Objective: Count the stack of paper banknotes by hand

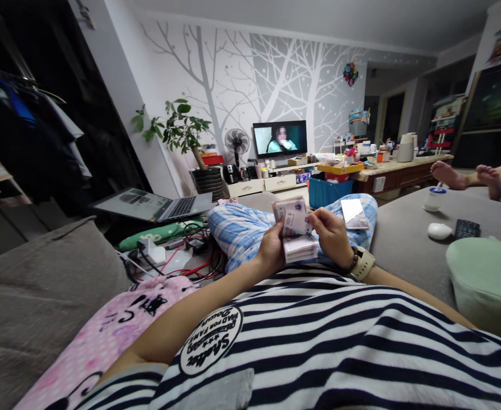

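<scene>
Striped shirt (353,336) foremost, left hand (271,246) and right hand (332,234) pinch pale, purple-printed banknotes (293,215).

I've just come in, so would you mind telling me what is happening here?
A seated person's left hand holds a stack of printed notes, resembling banknotes, while the right hand pinches its edge. A second stack shows just below. A phone lies on the right leg, and an open laptop is off to the left.

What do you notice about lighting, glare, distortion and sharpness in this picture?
Head view: clothes at far left sink into darkness; head view: the pillar leans, likely lens distortion; head view: the phone looks whitish, perhaps glare; head view: fine print on the banknotes is unreadable.
</scene>
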`<state>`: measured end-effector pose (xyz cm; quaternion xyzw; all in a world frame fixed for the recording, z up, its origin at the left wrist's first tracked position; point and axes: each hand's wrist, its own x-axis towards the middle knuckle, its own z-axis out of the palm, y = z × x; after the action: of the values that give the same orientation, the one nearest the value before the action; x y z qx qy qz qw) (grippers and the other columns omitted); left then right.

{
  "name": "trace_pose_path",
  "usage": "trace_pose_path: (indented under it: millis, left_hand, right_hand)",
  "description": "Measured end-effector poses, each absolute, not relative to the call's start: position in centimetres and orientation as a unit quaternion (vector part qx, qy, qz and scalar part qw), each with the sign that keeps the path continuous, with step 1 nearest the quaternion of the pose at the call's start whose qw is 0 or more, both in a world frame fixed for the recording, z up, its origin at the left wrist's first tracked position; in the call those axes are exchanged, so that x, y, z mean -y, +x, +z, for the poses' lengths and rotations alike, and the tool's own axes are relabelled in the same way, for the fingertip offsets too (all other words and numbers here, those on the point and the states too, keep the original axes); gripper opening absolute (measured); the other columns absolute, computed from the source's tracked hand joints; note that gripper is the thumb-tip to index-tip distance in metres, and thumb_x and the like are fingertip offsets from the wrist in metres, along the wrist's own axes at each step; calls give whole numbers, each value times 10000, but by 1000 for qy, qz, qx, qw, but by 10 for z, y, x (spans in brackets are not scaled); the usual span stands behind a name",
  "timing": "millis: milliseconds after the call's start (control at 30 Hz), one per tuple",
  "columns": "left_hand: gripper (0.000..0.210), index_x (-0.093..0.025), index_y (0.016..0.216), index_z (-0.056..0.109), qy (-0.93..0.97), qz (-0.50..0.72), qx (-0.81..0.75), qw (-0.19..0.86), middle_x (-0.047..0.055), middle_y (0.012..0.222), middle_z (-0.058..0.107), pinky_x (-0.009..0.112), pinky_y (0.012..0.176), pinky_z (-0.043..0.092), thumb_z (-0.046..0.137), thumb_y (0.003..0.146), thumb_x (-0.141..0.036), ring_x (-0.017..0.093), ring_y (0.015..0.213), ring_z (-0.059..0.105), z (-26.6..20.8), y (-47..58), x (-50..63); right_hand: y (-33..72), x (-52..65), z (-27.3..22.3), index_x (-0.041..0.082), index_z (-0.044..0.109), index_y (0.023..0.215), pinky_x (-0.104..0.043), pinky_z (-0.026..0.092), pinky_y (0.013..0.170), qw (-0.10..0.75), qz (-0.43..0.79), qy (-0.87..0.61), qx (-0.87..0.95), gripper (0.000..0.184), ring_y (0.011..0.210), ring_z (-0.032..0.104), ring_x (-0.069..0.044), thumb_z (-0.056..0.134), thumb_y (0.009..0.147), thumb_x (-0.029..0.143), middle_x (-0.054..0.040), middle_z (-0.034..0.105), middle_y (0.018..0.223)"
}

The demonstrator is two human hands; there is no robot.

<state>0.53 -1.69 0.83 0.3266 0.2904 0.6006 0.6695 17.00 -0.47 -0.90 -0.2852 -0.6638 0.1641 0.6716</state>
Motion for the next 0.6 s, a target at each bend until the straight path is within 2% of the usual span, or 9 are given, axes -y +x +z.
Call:
trace_pose_path:
  millis: [200, 400, 600]
  left_hand:
    - [404, -99, 1383, 868, 332, 604, -276, 670, 178, 1204, 958, 541, 1090, 760, 791, 1091, -368, 398, 1129, 937, 7, 5, 15]
    - [354, -90, 1327, 878, 319, 602, -274, 679, 178, 1141, 953, 550, 1103, 753, 701, 1106, -301, 405, 1136, 931, 9, 5, 17]
    - [389, -96, 1373, 862, 345, 597, -269, 673, 182, 1188, 954, 549, 1120, 747, 757, 1059, -302, 394, 1134, 933, 6, 2, 14]
  right_hand:
    - [171, 12, -5, 292, 664, 806, -364, 466, 680, 662, 171, -271, 677, 574, 685, 494, -210, 715, 1088, 789, 4, 582, 698]
    - [170, 14, -4, 288, 698, 824, -362, 446, 660, 662, 186, -251, 681, 591, 659, 478, -198, 726, 1070, 824, 18, 573, 686]
    - [170, 14, -4, 286, 673, 808, -356, 445, 662, 657, 195, -249, 684, 599, 667, 470, -196, 732, 1064, 825, 19, 571, 686]
